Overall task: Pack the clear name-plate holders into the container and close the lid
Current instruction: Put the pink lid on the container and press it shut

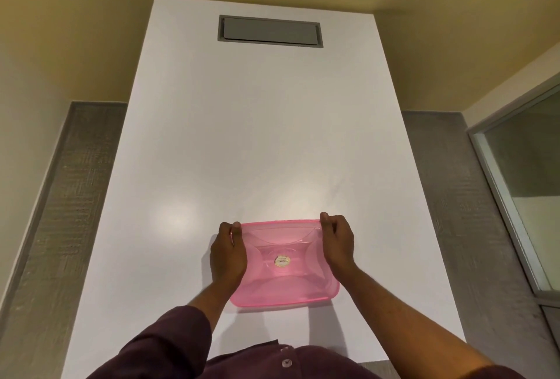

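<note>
- The pink translucent container sits on the white desk near its front edge, right before the person, so both hands reach it without stretching; a round gold label shows through the middle of its lid.
- The left hand lies along the left short side, its grip pinching the far left corner of the lid between thumb and fingers; the right hand mirrors it, its grip pinching the far right corner.
- Holding both far corners at once suggests an even pull or press on the rim; I cannot tell whether the lid is being lifted off or pressed down.
- No clear name-plate holders are in view on the desk; whether any lie inside is too hazy to judge through the pink plastic.
- A grey recessed hatch sits at the far end, well apart from the work.
</note>
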The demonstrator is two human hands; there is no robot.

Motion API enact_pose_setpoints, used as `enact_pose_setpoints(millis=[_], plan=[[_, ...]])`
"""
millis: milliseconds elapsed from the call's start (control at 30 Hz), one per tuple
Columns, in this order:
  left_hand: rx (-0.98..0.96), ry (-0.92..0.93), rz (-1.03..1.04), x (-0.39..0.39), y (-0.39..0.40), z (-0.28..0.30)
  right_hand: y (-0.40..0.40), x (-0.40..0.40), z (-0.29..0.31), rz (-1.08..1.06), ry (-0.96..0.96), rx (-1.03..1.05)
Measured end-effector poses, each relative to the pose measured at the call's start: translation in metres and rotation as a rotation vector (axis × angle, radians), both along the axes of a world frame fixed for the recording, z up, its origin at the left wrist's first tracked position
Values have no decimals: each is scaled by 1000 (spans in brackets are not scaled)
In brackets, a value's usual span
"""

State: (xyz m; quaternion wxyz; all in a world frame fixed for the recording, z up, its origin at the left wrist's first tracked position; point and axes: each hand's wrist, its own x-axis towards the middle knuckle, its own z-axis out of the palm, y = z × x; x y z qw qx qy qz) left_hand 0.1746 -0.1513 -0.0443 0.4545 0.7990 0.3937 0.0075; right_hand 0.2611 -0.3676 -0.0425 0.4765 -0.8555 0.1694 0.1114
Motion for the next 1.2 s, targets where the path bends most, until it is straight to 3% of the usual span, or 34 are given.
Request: enact_pose_setpoints(millis=[400, 600, 767, 900, 1033, 1200], plan=[[34, -35, -5, 1, 3, -3, -2, 6, -4, -25, 68, 89], [42, -20, 11, 1, 4, -4, 4, -2, -5, 123, -105, -257], [42, -41, 11, 2, 6, -3, 9, -4, -5, 111, -146, -339], [60, -51, -3, 3, 5, -2, 5, 1, -5, 69, -73, -231], [-1, 16, -24, 2, 5, 0, -2, 4, 2, 11, 120, -87], [-160, 71, 37, -2, 7, 11, -20, -12, 10, 53, 180, -162]])
